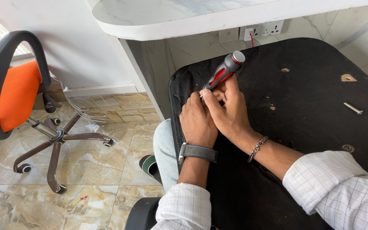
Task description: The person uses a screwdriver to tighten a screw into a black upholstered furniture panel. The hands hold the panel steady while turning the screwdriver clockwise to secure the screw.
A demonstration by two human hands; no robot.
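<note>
- At frame centre, I see my right hand (231, 113) wrapped around the lower handle of a red and black screwdriver (223, 71), which tilts toward the upper right.
- My left hand (197, 121) touches the right, its fingers pinched near the hidden shaft.
- Both hands rest on a black upturned chair seat (311, 85) filling the right half.
- A loose bolt (353, 108) lies at right.
- An orange office chair (15, 96) stands far left.
</note>
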